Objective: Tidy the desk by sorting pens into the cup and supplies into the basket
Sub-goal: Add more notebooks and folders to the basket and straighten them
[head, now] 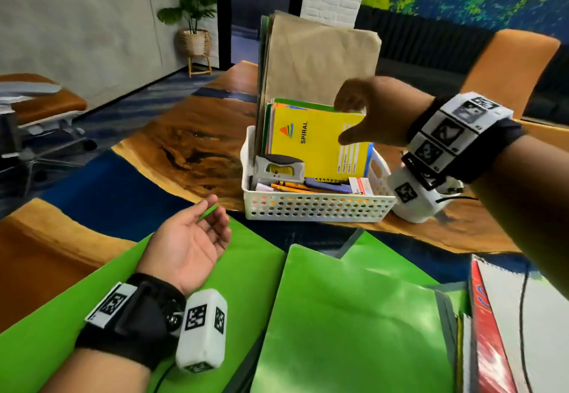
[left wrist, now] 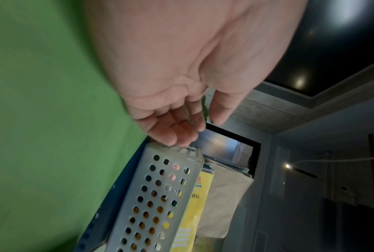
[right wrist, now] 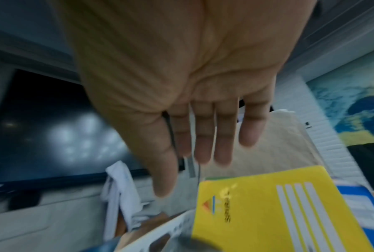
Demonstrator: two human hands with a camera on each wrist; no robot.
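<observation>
One white perforated basket [head: 311,208] is sitting on the wooden bench [head: 197,146], and it is holding one yellow spiral notebook [head: 311,143] standing upright at the front of a row of covers, one tall brown paper envelope [head: 320,63] standing behind them, one grey stapler [head: 278,167] at its left end, several yellow pencils [head: 286,188] lying on its floor (too tangled to count), and one small red-and-white box [head: 360,186] at its right end. No pen cup is showing in any view.

The right hand [head: 374,112] is hovering above the notebook's top right corner; in the right wrist view its fingers [right wrist: 203,136] are lying straight and close together, gripping nothing, with the notebook just below them. Whether they are touching the cover cannot be told.

The left hand [head: 187,244] is resting palm up on one of two green folders [head: 354,325] lying side by side on the near bench, its fingers [left wrist: 171,129] loosely curled and holding nothing, near the basket's front left corner. One red-covered book [head: 489,331] is lying at the right edge.
</observation>
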